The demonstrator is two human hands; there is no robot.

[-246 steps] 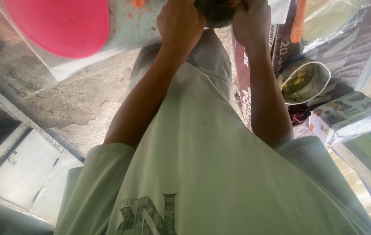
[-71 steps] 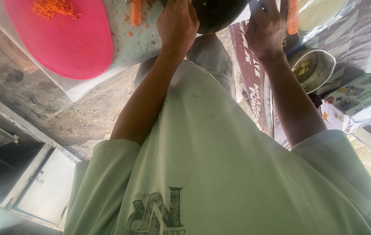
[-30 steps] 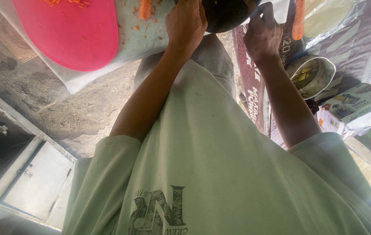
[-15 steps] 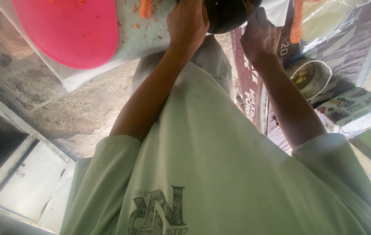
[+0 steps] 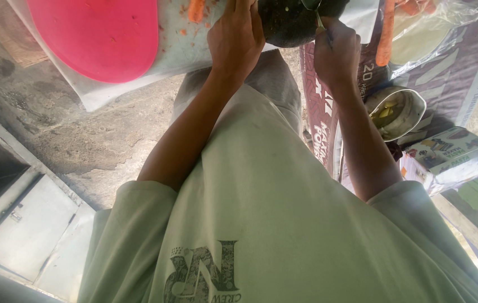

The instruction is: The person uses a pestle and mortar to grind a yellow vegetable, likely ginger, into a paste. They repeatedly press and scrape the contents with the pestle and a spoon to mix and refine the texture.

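A dark round bowl (image 5: 292,22) is gripped at the top edge of the view by the left hand (image 5: 236,39), fingers curled against its side. A thin green-handled tool (image 5: 318,19) is pinched in the closed fingers of the right hand (image 5: 337,53), right beside the bowl. A pink round board (image 5: 95,36) and carrot pieces (image 5: 195,10) are seen lying on the plastic sheet (image 5: 177,53) to the left.

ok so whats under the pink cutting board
The pink cutting board lies on a pale plastic sheet spread over the concrete floor, with orange carrot bits scattered beside it. Whatever sits directly beneath the board is covered.
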